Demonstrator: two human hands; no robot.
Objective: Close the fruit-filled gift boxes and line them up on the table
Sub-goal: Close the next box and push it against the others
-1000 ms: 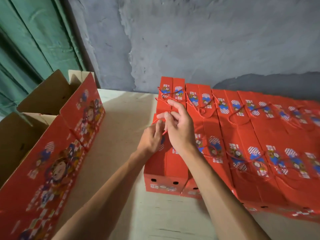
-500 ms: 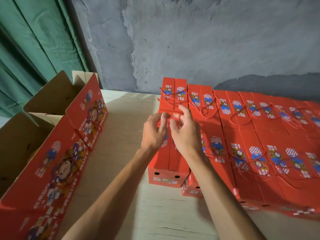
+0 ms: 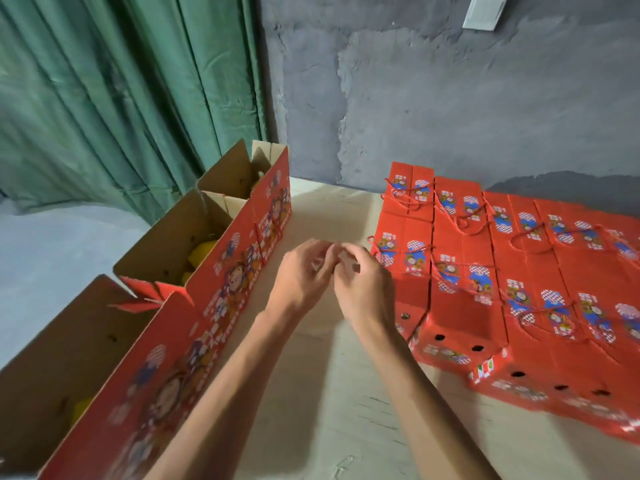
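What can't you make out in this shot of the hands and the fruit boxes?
- Head view: motion blur hides whether the left hand or right hand holds anything.
- Nearest open box: cut by the bottom edge.
- Closed boxes: row cut by the right edge.
- Yellow fruit: mostly hidden behind box walls.

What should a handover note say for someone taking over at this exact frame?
Left hand and right hand hang together over the bare table, fingers loosely curled; blur hides whether they hold anything.
Closed boxes stand lined up on the right, red cords on their lids.
Open boxes stand in a row on the left, flaps up, yellow fruit inside.
Left: close the open boxes and add them to the line.
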